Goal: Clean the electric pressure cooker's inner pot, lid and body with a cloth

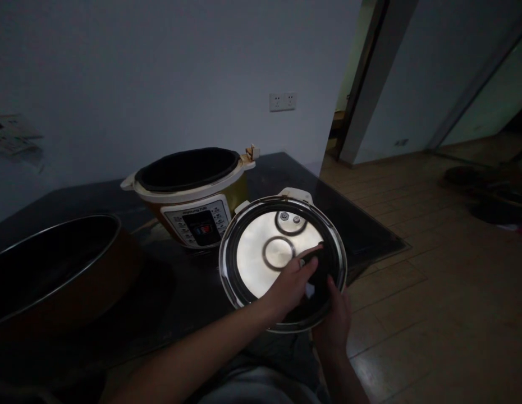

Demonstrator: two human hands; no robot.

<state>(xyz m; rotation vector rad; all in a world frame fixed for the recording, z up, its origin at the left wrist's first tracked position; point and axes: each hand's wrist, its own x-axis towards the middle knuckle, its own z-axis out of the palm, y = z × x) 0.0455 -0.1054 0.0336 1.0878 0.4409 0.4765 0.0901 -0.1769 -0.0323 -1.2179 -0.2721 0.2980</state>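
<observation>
Left hand (292,280) rests half-open on lid (261,252) (right hand (334,320) grips rim).

Cooker (193,196) is set mid-table (370,235), backed by the wall. Pot (54,264) is placed front-left of it (nearer the edge). Lid (282,258) is held front-right.

The left hand (292,283) covers the lower right of the pressure-cooker lid (261,252). The item under its palm is dark and cannot be identified. The fingers of the right hand (334,322) are hidden behind the lid rim, and only the thumb shows. The pan (54,264) is cut off by the left edge. The control panel (200,224) legends are too small to read. The floor objects (488,185) at right are too dark to identify.
</observation>
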